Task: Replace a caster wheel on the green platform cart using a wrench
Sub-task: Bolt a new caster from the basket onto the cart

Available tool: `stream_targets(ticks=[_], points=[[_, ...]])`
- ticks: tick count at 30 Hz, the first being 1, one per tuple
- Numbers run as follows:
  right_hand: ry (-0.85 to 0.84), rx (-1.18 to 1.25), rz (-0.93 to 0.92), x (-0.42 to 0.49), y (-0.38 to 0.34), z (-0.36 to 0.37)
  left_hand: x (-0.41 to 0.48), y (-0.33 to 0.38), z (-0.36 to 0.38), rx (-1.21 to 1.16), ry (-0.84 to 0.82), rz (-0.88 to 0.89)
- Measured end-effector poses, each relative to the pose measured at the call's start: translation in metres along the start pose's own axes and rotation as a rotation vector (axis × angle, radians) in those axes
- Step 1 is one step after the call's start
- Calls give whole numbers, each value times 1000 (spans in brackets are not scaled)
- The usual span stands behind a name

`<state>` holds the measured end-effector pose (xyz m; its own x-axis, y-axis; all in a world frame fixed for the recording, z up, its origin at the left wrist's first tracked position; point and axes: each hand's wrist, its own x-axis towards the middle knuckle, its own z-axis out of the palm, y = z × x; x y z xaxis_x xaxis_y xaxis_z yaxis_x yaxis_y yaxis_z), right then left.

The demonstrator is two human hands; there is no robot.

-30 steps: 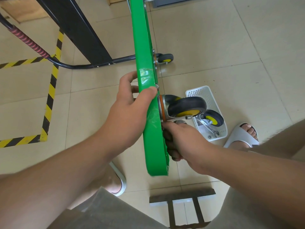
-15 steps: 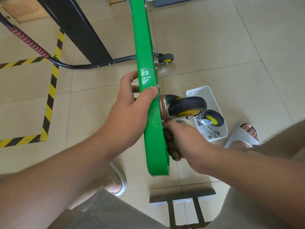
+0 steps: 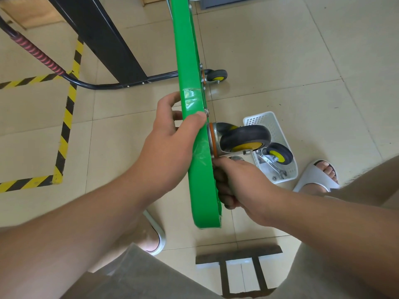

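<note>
The green platform cart (image 3: 190, 61) stands on its edge on the tiled floor. My left hand (image 3: 170, 145) grips its upper edge, thumb over the top. A black and yellow caster wheel (image 3: 245, 139) sticks out sideways from the underside on a metal plate. Just below that plate my right hand (image 3: 235, 182) is curled in a fist against the underside. A grey metal end (image 3: 236, 158) shows above the fist, apparently a wrench; the rest is hidden. A second caster (image 3: 216, 76) sits farther along the cart.
A white basket (image 3: 278, 130) on the floor to the right holds a loose caster (image 3: 279, 155) and a wrench (image 3: 273, 167). The cart's black handle (image 3: 103, 85) and a black table leg (image 3: 108, 35) lie to the left. My sandalled feet and a metal frame (image 3: 237, 255) are close below.
</note>
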<state>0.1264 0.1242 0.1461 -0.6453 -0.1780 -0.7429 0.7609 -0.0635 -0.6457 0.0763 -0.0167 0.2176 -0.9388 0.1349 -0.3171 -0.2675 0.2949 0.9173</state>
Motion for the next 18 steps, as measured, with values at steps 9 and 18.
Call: stream_targets(ticks=[9, 18], points=[[154, -400, 13, 19, 6, -33, -1, 2, -2, 11, -10, -8], [217, -1300, 225, 88, 37, -107, 0, 2, -1, 21, -16, -15]])
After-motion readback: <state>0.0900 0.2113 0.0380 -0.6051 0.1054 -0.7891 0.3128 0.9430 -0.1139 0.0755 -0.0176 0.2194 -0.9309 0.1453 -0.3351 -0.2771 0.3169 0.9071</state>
